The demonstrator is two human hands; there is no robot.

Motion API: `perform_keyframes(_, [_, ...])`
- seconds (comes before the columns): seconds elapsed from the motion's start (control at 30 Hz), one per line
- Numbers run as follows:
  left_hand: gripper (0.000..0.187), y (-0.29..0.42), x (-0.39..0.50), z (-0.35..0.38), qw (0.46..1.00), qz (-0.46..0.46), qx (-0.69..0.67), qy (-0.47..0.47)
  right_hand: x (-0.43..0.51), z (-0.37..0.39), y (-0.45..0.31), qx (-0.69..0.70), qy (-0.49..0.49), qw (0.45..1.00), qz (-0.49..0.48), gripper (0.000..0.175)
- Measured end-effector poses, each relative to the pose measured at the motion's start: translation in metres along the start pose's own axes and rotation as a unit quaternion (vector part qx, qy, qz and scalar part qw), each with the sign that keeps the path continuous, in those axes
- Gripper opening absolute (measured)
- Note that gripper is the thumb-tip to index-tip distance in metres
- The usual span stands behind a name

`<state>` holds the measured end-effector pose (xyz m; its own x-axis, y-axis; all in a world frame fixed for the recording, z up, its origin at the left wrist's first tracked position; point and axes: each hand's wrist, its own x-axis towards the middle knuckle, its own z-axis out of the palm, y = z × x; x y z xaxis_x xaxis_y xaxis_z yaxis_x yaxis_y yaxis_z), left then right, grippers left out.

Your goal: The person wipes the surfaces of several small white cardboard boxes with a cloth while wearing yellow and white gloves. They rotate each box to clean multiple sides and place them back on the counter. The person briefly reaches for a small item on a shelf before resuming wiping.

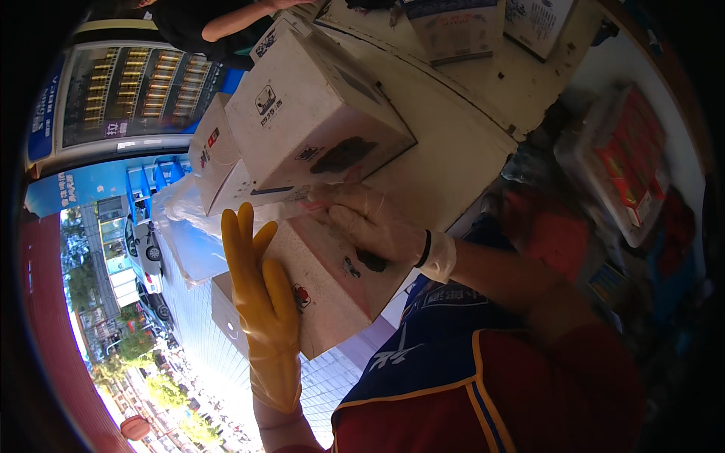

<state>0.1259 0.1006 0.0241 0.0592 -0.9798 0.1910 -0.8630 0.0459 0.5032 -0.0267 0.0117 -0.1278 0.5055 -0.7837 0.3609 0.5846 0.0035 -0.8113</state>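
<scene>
My left hand (260,294), in a yellow rubber glove, lies along the side of a lower white carton (334,306). Its fingers are spread and appear to hold nothing. My right hand (368,221) wears a thin, pale disposable glove with a dark band at the wrist. It is closed on a clear plastic strip (286,210) with pinkish marks, at the top of the lower carton. Just beyond it stands a larger white carton (306,113) with printed writing and a dark patch on its near side. Another white carton (214,156) stands against its left side.
The cartons stand by a worn cream tabletop (436,113). Two printed boxes (453,31) (535,22) lie at its far end. A bare forearm (232,22) of another person reaches in above. A plastic tub (589,141) holds red packets. Clear plastic sheeting (192,226) hangs left.
</scene>
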Motion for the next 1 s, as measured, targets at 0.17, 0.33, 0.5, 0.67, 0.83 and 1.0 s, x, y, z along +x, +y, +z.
perform_keyframes(0.17, [0.055,0.013,0.002,-0.001,0.995,-0.073,0.052,-0.031,-0.038,-0.041,0.047,-0.439,-0.011,0.888,0.134,0.039])
perform_keyframes(0.33, [0.055,0.023,0.002,-0.004,0.988,-0.099,0.113,-0.035,-0.122,-0.046,0.028,-0.399,0.039,0.905,0.143,0.035])
perform_keyframes(0.5, [0.055,0.024,0.001,0.000,0.989,-0.128,0.072,-0.021,-0.130,-0.058,-0.016,-0.404,0.061,0.913,0.021,0.036])
perform_keyframes(0.67, [0.055,0.021,0.002,0.000,0.993,-0.116,0.016,-0.018,-0.077,0.005,-0.036,-0.260,0.061,0.949,-0.167,0.034])
perform_keyframes(0.83, [0.054,0.022,0.000,0.002,0.989,-0.151,0.005,-0.004,-0.074,0.007,-0.005,-0.302,0.065,0.943,-0.126,0.037])
perform_keyframes(1.0, [0.055,0.028,-0.004,0.006,0.987,-0.146,0.061,0.018,-0.096,-0.027,-0.002,0.104,0.130,0.933,0.320,0.039])
